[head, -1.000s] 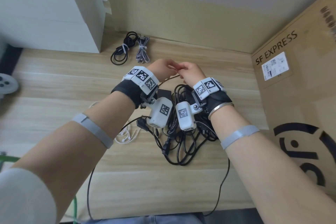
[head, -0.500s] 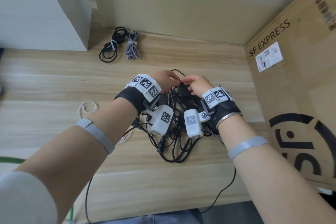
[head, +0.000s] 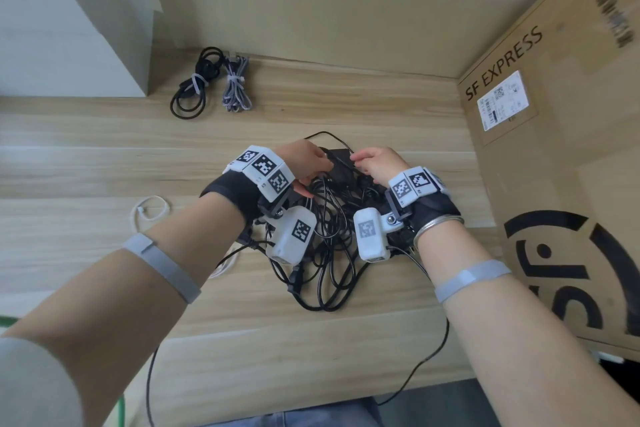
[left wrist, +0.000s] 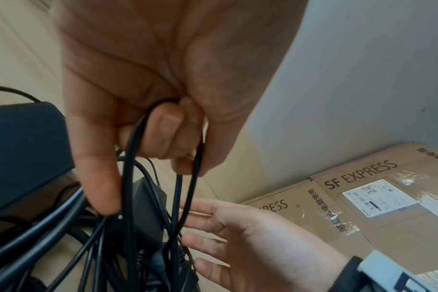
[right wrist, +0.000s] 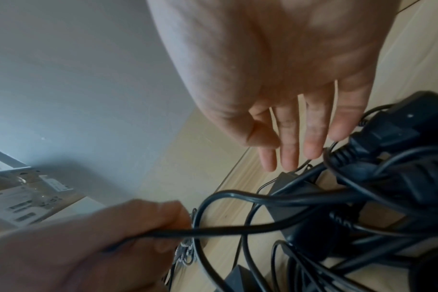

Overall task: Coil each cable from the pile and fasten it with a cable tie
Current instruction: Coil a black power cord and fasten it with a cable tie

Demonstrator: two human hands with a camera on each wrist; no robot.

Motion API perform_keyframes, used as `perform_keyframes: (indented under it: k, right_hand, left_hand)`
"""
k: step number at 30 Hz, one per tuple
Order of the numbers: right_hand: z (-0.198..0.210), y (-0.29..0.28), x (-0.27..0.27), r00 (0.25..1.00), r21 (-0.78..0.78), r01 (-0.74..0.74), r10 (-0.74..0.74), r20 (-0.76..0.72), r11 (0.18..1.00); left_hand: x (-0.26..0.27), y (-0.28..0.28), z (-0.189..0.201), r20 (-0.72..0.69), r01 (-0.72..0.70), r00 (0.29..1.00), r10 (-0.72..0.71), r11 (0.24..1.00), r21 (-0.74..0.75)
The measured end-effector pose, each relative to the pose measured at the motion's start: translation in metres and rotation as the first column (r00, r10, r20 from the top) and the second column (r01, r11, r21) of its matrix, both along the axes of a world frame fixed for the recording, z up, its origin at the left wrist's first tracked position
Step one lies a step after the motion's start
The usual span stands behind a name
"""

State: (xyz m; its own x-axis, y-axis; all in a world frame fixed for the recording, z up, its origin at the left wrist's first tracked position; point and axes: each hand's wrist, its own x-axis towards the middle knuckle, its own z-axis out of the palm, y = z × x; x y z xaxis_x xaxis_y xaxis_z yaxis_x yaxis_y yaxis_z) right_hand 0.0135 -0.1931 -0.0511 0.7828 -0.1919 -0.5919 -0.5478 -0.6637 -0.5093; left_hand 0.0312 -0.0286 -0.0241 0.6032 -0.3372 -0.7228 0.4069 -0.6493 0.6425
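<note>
The wooden worktop (head: pixel 346 340) carries a black cable pile (head: pixel 329 253), two tied coils (head: pixel 211 87), a loose white cable (head: pixel 149 211) and a cardboard box (head: pixel 561 184)

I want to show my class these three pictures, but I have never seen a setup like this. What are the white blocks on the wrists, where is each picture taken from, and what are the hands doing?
A person works with bare hands; the white blocks are wrist-worn cameras with printed markers. The wide picture comes from a head camera looking down; the other two look along each hand. On the wooden table lies a pile of tangled black cables. Two coiled, tied cables lie at the back, a loose white cable on the left and a cardboard box on the right. The left hand grips a loop of black cable. The right hand is open, fingers reaching into the pile.
</note>
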Motion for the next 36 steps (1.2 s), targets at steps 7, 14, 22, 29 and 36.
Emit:
perform_keyframes:
  k: [7, 14, 22, 29, 36]
  right_hand:
    - [0.0, -0.002, -0.001, 0.996, -0.156, -0.026, 0.012, -0.087, 0.987]
    - [0.013, -0.004, -0.001, 0.994, -0.064, -0.076, 0.07, -0.087, 0.995]
    - [0.016, -0.011, -0.005, 0.981, -0.143, -0.172, 0.156, -0.116, 0.975]
    - [0.007, -0.016, -0.004, 0.932, -0.284, -0.196, 0.088, -0.352, 0.939]
    - [0.006, -0.027, -0.012, 0.963, -0.207, -0.181, 0.132, -0.233, 0.961]
  left_hand:
    - [-0.001, 0.008, -0.011, 0.103, 0.046, 0.993, -0.056, 0.994, 0.098]
    - [0.002, 0.004, -0.018, 0.215, 0.158, 0.959, -0.187, 0.977, 0.142]
    - [0.001, -0.004, -0.026, 0.234, 0.286, 0.903, -0.361, 0.911, 0.298]
    - [0.001, -0.006, -0.033, 0.222, 0.364, 0.877, -0.426, 0.891, 0.273]
    - [0.004, -0.015, -0.037, 0.255, 0.378, 0.833, -0.49, 0.842, 0.385]
